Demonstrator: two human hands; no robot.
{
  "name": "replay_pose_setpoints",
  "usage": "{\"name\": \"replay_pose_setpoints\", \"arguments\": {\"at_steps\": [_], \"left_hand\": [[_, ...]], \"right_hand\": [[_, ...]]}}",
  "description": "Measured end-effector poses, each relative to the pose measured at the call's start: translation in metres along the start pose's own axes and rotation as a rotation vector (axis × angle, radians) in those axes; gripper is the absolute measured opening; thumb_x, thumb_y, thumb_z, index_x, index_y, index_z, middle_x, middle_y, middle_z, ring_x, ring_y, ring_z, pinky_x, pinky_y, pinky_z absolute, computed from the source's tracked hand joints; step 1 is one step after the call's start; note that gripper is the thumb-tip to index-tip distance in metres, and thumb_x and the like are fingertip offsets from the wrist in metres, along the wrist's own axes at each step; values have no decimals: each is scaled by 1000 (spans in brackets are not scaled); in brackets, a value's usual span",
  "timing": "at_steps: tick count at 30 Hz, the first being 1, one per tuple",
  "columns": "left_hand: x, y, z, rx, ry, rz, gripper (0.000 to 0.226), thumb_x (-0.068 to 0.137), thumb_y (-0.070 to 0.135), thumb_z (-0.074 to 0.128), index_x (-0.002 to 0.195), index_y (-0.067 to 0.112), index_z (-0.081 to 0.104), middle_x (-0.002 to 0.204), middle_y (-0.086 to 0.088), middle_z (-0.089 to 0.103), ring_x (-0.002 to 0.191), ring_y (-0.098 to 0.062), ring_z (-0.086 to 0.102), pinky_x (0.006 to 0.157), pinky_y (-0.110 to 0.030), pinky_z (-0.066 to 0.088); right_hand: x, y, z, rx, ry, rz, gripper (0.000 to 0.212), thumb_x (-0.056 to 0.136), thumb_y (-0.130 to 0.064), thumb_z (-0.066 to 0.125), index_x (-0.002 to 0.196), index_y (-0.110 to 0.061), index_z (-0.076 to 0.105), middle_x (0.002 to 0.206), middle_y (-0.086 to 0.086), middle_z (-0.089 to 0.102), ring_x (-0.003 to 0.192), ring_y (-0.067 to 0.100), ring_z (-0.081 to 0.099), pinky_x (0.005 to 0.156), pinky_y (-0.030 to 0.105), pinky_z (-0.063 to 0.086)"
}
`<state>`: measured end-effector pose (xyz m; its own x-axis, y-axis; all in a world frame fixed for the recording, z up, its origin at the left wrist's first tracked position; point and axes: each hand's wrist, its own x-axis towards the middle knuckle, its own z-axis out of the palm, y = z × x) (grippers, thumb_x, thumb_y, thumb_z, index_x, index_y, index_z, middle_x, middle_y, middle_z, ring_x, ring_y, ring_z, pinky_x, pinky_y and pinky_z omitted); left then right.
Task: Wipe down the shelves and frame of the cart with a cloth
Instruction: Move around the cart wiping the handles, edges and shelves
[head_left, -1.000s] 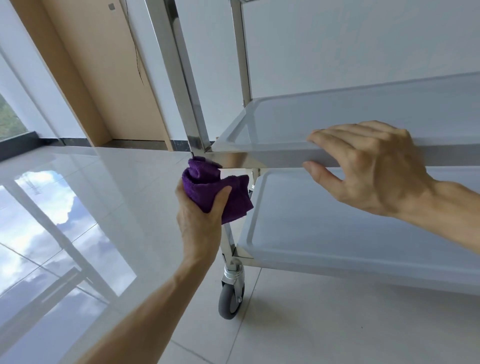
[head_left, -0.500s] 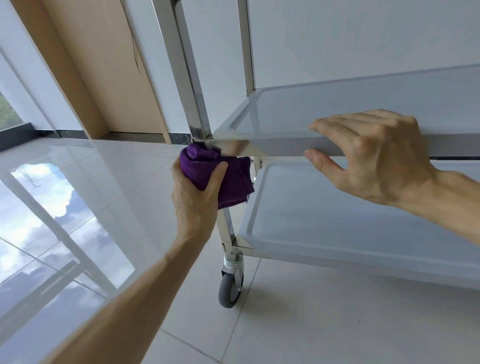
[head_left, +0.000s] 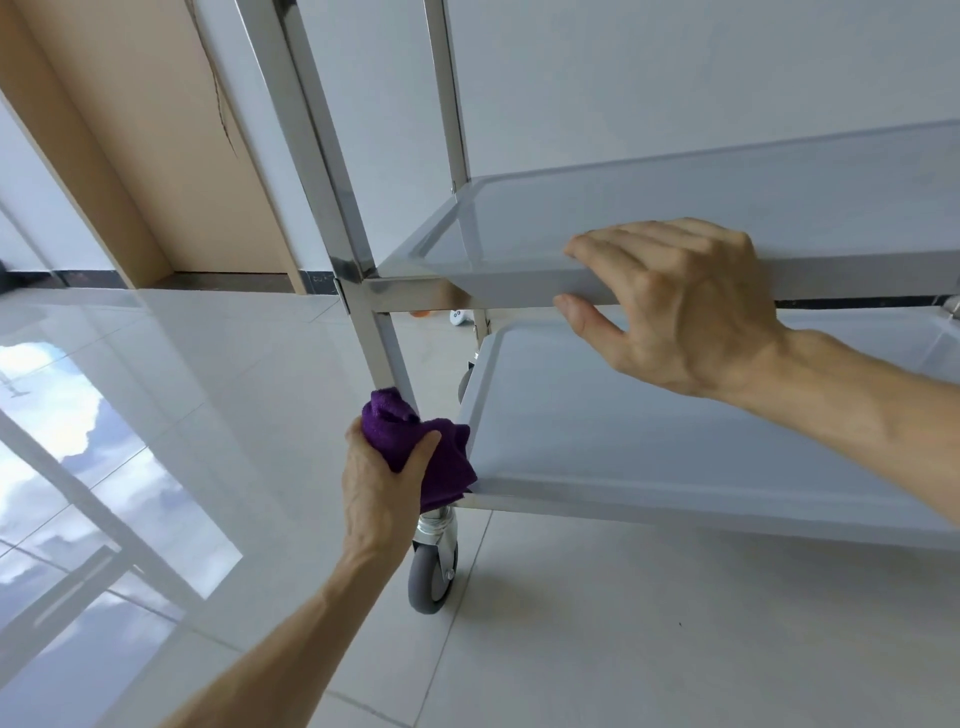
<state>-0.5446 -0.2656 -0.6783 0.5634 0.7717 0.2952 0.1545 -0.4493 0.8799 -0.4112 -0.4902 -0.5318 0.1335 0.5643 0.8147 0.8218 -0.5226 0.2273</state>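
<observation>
Glossy tiled floor (head_left: 623, 649), white wall (head_left: 675, 67), wooden panel (head_left: 156, 156).

Two shelves (head_left: 675, 218), one cloth (head_left: 415, 441), one caster (head_left: 431, 577), perhaps another behind.

Left hand (head_left: 382, 493) slid purple cloth (head_left: 415, 447) down post (head_left: 387, 348) to lower shelf (head_left: 675, 441) corner.

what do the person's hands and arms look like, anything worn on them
Both the left hand and the right hand are bare: no gloves, rings, watch or bands show. Both forearms are uncovered as far as the picture reaches, with no sleeve in view. Nothing is marked or written on them.
</observation>
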Motion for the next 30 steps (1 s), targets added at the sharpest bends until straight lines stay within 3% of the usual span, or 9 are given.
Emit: {"name": "replay_pose_setpoints", "arguments": {"at_steps": [4,8,12,14,17,20,23,27,30], "left_hand": [[-27,6,-19,-19,-25,135,52,80,36,76,114,52,41,109,20,58,95,10,56,62,-6,47],[-28,23,-20,24,-276,256,60,78,32,80,114,60,40,111,31,57,100,12,54,71,-2,45],[-3,39,0,149,-363,410,61,79,31,79,130,31,45,119,21,54,104,6,51,82,-4,41],[8,39,9,318,-440,499,66,79,34,79,135,22,45,126,10,55,111,-7,50,93,-18,42],[14,25,20,633,-571,662,71,80,40,76,139,14,46,131,-4,54,118,-24,50,99,-38,43],[17,15,26,676,-597,636,69,82,48,72,138,15,48,125,-5,54,113,-24,51,96,-36,43],[23,11,31,733,-637,647,74,81,55,69,136,12,45,117,-4,58,112,-24,52,97,-31,39],[12,-3,33,729,-746,700,97,77,51,77,150,12,27,139,-3,48,128,-22,43,111,-30,29],[5,-17,28,746,-734,793,105,74,40,82,153,13,19,150,0,38,140,-19,32,120,-32,20]], "right_hand": [[-10,4,-9,48,42,-189,36,93,-20,55,124,-3,64,120,14,66,111,36,61,97,46,45],[-49,1,-10,118,-44,-343,27,92,-12,55,113,-5,68,113,12,66,103,36,60,96,47,45],[-87,15,14,140,-615,-146,35,93,-31,60,124,-16,63,123,1,62,114,24,58,102,39,42],[-104,24,24,184,-909,81,54,95,-54,47,140,-25,46,139,-9,49,128,14,44,109,32,32],[-136,40,37,182,-1116,149,67,91,-68,39,147,-32,32,148,-15,36,137,8,32,112,31,27],[-167,57,39,134,-1204,131,75,88,-74,40,151,-40,19,159,-18,18,144,7,18,116,33,21],[-196,68,34,65,-1211,152,83,85,-79,38,148,-55,-11,163,-19,-9,151,8,-4,122,39,8],[-220,73,32,3,-1216,211,90,86,-77,39,134,-60,-36,157,-19,-32,150,11,-21,123,43,-1],[-224,71,32,24,-1191,231,84,93,-68,37,133,-60,-37,154,-21,-36,147,9,-28,123,46,-7]]}}
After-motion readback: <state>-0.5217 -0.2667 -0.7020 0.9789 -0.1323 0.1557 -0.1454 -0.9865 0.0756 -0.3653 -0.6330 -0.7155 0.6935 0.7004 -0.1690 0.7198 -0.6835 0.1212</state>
